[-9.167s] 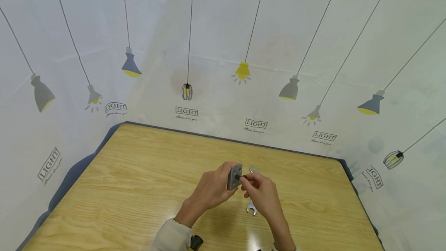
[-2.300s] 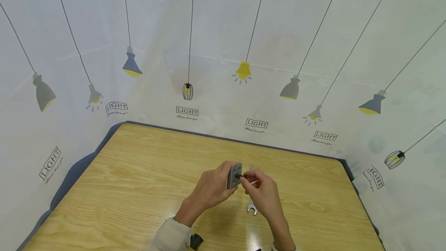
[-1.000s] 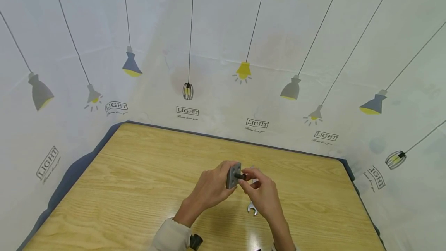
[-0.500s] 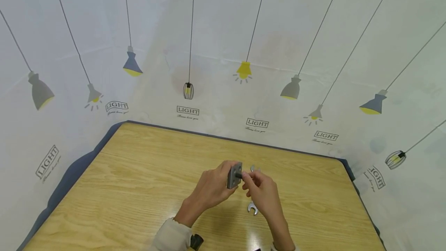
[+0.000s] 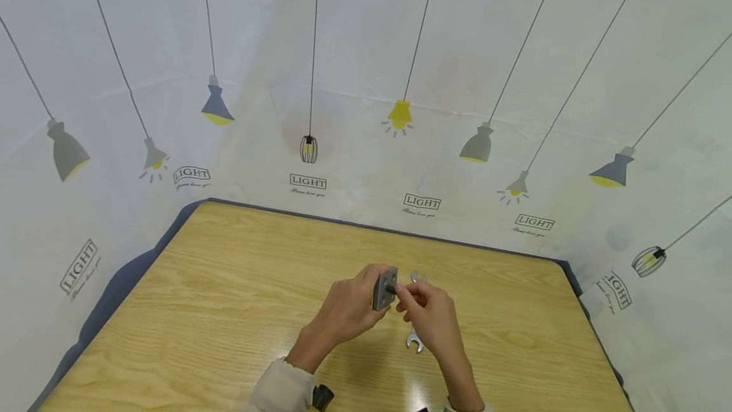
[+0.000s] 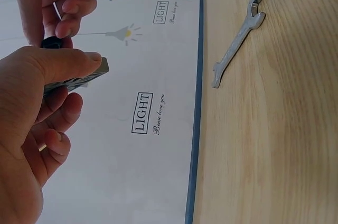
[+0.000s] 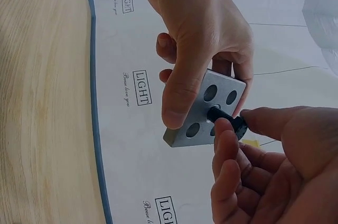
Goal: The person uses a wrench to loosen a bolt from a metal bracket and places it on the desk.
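My left hand (image 5: 350, 304) grips a square grey metal plate (image 7: 198, 135) by its edges, thumb along one side, and holds it up above the table. Several round holes show in the plate's face in the right wrist view. A black bolt (image 7: 222, 115) stands in the middle hole, part of its shank still outside the plate. With thumb and fingertips my right hand (image 5: 431, 316) pinches the bolt's head. Behind the right hand a silver open-end wrench (image 6: 236, 44) lies on the table, its middle hidden by that hand in the head view.
The wooden table (image 5: 229, 272) has a dark blue border (image 5: 320, 217) along its far edge. Beyond it hangs a white sheet (image 5: 354, 49) printed with lamps and the word LIGHT.
The right fingers have shifted slightly around the bolt's head, spread wider a second ago and closer together now. The left hand and plate stay nearly in place; the wrench lies still.
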Tool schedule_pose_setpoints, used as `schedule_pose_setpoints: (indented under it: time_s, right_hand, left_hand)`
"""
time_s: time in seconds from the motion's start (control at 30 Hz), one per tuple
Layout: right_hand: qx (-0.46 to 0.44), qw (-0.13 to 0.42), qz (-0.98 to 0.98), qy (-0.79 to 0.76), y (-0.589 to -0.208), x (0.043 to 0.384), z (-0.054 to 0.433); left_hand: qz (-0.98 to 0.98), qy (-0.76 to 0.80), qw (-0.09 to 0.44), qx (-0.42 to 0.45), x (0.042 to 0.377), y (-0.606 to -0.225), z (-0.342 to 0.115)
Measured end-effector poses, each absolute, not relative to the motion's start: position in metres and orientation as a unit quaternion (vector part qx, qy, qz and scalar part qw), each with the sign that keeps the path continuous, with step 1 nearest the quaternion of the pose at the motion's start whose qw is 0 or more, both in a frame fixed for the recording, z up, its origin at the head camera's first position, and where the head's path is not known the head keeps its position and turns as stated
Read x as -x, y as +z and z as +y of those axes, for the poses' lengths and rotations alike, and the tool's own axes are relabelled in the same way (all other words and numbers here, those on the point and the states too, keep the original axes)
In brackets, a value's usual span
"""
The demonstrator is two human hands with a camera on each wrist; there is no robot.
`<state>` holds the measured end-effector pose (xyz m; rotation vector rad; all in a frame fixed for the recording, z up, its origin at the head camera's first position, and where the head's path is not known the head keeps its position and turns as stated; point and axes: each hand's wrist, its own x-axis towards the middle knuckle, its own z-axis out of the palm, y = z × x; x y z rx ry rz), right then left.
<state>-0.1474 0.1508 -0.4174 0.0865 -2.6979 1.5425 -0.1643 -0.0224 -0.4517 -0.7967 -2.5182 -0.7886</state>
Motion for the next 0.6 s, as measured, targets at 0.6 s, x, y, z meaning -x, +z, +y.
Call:
schedule_pose_setpoints:
  time_s: [0.6]
  right_hand:
    - [-0.045, 0.025, -0.869, 0.492, -0.4163, 0.1471, 0.1520]
  left_hand:
    - [-0.899, -0.270, 0.195, 0.284, 0.1645, -0.4523, -0.0229]
